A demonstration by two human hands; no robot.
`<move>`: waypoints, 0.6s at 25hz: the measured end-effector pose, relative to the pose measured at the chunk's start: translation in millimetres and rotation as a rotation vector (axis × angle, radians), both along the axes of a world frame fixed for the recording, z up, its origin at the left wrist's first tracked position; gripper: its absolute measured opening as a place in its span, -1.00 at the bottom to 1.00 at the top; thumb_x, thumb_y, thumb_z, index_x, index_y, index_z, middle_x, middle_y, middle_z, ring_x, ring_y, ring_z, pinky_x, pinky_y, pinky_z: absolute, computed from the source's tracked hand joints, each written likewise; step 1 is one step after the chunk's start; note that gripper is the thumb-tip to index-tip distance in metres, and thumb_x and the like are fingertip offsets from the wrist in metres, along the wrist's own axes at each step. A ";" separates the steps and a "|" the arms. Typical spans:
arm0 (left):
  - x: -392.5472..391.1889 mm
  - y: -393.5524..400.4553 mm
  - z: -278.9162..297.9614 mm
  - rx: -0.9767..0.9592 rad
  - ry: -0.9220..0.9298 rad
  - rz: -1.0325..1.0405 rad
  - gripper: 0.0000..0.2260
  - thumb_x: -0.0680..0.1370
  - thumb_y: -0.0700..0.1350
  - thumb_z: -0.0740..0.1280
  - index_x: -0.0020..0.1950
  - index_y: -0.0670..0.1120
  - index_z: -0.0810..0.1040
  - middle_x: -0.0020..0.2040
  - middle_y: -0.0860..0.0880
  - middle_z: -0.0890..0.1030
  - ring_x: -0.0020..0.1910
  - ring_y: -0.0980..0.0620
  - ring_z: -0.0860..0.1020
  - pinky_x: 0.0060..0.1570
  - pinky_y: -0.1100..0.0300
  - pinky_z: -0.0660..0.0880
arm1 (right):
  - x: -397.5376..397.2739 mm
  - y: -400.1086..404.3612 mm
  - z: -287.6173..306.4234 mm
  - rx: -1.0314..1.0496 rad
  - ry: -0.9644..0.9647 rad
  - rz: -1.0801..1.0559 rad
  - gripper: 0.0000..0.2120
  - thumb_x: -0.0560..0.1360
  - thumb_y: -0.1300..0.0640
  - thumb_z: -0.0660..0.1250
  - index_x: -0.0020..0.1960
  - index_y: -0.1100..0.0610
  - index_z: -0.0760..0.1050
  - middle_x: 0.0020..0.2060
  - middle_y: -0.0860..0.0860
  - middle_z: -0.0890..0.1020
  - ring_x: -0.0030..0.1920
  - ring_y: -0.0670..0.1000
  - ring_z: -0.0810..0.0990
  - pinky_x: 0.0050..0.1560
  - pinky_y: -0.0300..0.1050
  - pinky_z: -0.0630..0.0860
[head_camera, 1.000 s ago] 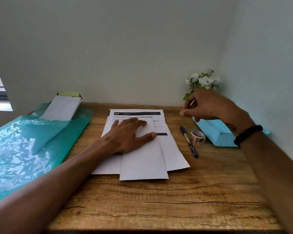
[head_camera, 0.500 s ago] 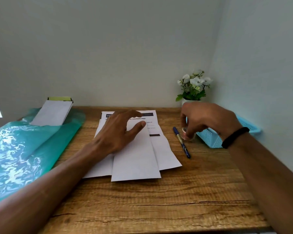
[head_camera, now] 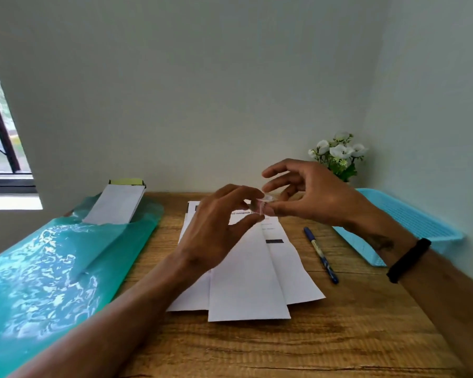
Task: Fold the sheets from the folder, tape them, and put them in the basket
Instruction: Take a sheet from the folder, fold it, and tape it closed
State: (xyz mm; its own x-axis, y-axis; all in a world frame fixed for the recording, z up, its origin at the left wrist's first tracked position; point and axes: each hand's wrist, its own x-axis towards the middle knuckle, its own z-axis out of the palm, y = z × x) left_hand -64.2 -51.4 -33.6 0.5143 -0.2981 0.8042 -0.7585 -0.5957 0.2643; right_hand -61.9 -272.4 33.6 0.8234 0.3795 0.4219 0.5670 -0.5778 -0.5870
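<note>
Folded sheet [head_camera: 246, 282] lies on the desk [head_camera: 284, 350] at frame center, green folder [head_camera: 52, 268] at left. Above it, right hand [head_camera: 311, 195] pinches the little tape roll [head_camera: 262, 207]; left hand [head_camera: 219, 227] fingers reach its edge, grip unclear. Blue basket [head_camera: 409, 227] sits far right.

Folded sheets [head_camera: 246, 274] at centre of table [head_camera: 284, 347]; folder [head_camera: 52, 268] to their left; pen [head_camera: 321, 255], then basket [head_camera: 409, 225], to their right; flowers [head_camera: 338, 154] behind.
</note>
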 end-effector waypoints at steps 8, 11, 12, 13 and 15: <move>4.4 6.4 0.3 -0.148 0.040 0.059 -0.75 0.53 0.02 0.55 0.17 0.02 0.66 0.00 0.16 0.70 -0.06 0.23 0.67 -0.05 0.12 0.64 | 5.5 3.0 -12.2 0.234 0.128 -0.071 -0.82 0.44 0.05 0.58 0.03 0.02 0.74 -0.13 -0.10 0.78 -0.11 -0.09 0.75 -0.13 -0.17 0.71; 5.4 7.3 -2.6 -0.101 0.023 0.088 -0.75 0.53 0.06 0.53 0.18 0.05 0.68 0.01 0.14 0.71 -0.05 0.20 0.66 -0.04 0.06 0.62 | 5.2 8.8 -18.7 0.294 0.144 -0.094 -0.82 0.43 0.06 0.59 0.01 0.06 0.75 -0.19 -0.07 0.78 -0.20 -0.13 0.74 -0.19 -0.21 0.70; 6.0 8.4 -3.6 -0.079 0.007 0.124 -0.74 0.53 0.07 0.53 0.19 0.06 0.69 0.01 0.13 0.72 -0.04 0.17 0.66 -0.05 0.03 0.61 | 5.2 11.0 -20.9 0.305 0.128 -0.109 -0.83 0.44 0.07 0.59 0.01 0.08 0.75 -0.21 -0.06 0.78 -0.23 -0.13 0.73 -0.21 -0.22 0.69; 6.4 8.8 -4.3 -0.058 -0.008 0.164 -0.74 0.53 0.09 0.52 0.19 0.08 0.70 0.01 0.12 0.73 -0.04 0.12 0.65 -0.07 0.00 0.61 | 5.2 12.5 -23.3 0.306 0.103 -0.124 -0.83 0.45 0.08 0.58 0.00 0.10 0.75 -0.22 -0.04 0.77 -0.24 -0.13 0.73 -0.22 -0.23 0.69; 6.3 8.9 -4.8 -0.019 -0.023 0.224 -0.72 0.52 0.12 0.51 0.21 0.10 0.71 0.02 0.09 0.74 -0.03 0.06 0.64 -0.10 -0.04 0.59 | 4.1 15.0 -26.5 0.296 0.056 -0.142 -0.85 0.46 0.09 0.57 -0.01 0.13 0.74 -0.24 -0.03 0.76 -0.24 -0.09 0.73 -0.21 -0.20 0.70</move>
State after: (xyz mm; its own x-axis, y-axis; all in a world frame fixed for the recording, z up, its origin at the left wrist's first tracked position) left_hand -57.9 -42.5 -38.5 0.5477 -0.1627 0.8207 -0.6134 -0.7452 0.2616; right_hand -57.8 -257.4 7.1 0.8843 0.1276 0.4491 0.4553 -0.4485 -0.7691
